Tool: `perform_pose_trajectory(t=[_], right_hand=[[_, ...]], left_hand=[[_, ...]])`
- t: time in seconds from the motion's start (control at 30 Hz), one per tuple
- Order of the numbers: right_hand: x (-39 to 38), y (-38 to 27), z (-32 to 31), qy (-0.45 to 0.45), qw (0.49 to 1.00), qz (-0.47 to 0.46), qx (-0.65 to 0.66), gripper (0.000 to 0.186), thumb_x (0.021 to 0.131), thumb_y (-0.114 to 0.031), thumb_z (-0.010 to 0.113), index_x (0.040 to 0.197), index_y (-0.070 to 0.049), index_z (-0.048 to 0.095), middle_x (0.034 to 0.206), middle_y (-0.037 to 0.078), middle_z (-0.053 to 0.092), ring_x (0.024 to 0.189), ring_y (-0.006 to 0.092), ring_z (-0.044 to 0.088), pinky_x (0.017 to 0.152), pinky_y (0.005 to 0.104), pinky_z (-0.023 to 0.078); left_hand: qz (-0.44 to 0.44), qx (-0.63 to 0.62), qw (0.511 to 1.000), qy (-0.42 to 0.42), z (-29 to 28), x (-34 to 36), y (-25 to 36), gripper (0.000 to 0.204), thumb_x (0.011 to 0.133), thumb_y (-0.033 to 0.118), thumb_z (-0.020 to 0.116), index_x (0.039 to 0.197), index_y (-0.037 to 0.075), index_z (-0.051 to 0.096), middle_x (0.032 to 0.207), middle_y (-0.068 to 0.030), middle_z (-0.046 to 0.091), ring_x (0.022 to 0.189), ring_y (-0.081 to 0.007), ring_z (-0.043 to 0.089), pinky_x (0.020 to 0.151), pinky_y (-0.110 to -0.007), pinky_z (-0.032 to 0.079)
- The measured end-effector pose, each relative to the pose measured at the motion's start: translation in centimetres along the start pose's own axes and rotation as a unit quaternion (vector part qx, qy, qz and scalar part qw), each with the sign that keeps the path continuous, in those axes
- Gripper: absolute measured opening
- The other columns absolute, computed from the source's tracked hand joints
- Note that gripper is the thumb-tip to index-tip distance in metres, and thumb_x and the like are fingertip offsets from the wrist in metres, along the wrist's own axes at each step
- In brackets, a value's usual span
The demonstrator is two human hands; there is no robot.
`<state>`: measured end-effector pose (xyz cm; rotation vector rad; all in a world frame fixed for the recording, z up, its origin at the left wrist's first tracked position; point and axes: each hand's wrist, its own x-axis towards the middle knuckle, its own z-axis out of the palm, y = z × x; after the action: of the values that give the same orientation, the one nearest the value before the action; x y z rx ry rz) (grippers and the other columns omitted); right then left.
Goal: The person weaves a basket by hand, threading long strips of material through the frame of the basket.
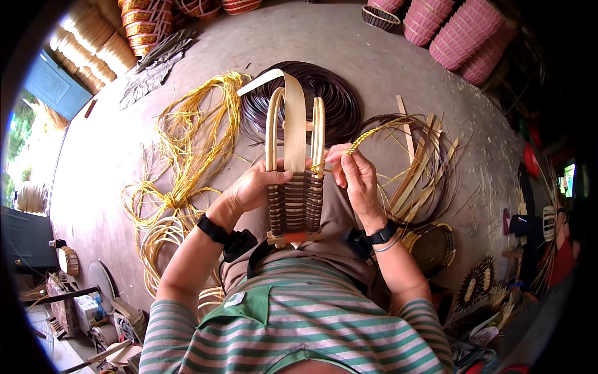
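From where I stand, the person's left hand (252,187) is clamped on the left edge of a narrow brown-and-pale woven cane piece (296,206) — thumb flat across the front, fingers mostly hidden behind, so can't tell how far round they go. The right hand (356,174) is closed to a pinch, thumb & fingertips together on a twisted, shiny gold cord (375,129), just beside the piece's upper right corner. The cord arcs off to the right past the hand.

The woven piece is over the person's lap, btwn the forearms. Its long axis runs straight out from the body: woven end near the belly, w/ tall bent loops of pale peeled cane (272,128) pointing away. A broad, flat, pale strip (294,128) rises btwn the loops, its far end curling over to the left. At the near end there's a small wooden crosspiece (275,239) w/ an orange-red patch.

On the floor: a big glossy dark-brown coil (346,93) beyond the loops, a loose tangle of gold strands (202,118) to the left, & flat pale wood strips (418,165) to the right. Stacked pink baskets (467,37) stand far right.
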<state>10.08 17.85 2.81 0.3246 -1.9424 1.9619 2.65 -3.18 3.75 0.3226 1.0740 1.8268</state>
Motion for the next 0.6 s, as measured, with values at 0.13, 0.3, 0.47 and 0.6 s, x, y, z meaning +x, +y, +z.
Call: perform_pose_trajectory(t=[0.13, 0.3, 0.47, 0.6], right_hand=[[0.26, -0.06, -0.02, -0.019, 1.000, -0.007, -0.010, 0.030, 0.100, -0.021, 0.040, 0.088, -0.002, 0.059, 0.092, 0.003, 0.059, 0.055, 0.0028, 0.039, 0.050, 0.0175, 0.032], [-0.04, 0.08, 0.09, 0.006, 1.000, -0.009, -0.006, 0.031, 0.100, -0.021, 0.040, 0.085, -0.002, 0.058, 0.085, 0.001, 0.057, 0.055, 0.0029, 0.038, 0.050, 0.0176, 0.032], [0.11, 0.02, 0.19, 0.007, 0.999, -0.025, -0.029, 0.029, 0.099, -0.021, 0.044, 0.084, -0.001, 0.059, 0.072, 0.000, 0.057, 0.053, 0.0037, 0.041, 0.049, 0.0186, 0.034], [-0.45, 0.27, 0.25, 0.005, 1.000, -0.005, -0.015, 0.030, 0.099, -0.022, 0.045, 0.083, -0.001, 0.059, 0.071, 0.000, 0.057, 0.055, 0.0041, 0.043, 0.049, 0.0189, 0.035]], left_hand=[[0.002, 0.003, 1.000, 0.007, -0.07, -0.19, -0.33, 0.050, 0.085, 0.018, 0.061, 0.128, -0.003, 0.047, 0.117, -0.0142, 0.059, 0.106, -0.0214, 0.058, 0.096, -0.035, 0.044], [0.004, 0.014, 1.000, 0.010, -0.03, -0.09, -0.47, 0.050, 0.085, 0.018, 0.061, 0.127, -0.004, 0.047, 0.116, -0.0142, 0.059, 0.106, -0.0213, 0.058, 0.096, -0.034, 0.044], [0.035, 0.001, 0.999, 0.026, 0.66, -0.13, -0.52, 0.048, 0.085, 0.017, 0.060, 0.126, -0.004, 0.048, 0.113, -0.0140, 0.060, 0.102, -0.0211, 0.060, 0.093, -0.033, 0.046], [0.043, -0.010, 0.999, 0.026, 0.61, -0.22, -0.79, 0.042, 0.086, 0.015, 0.058, 0.123, -0.002, 0.051, 0.111, -0.0109, 0.061, 0.099, -0.0176, 0.060, 0.089, -0.032, 0.047]])
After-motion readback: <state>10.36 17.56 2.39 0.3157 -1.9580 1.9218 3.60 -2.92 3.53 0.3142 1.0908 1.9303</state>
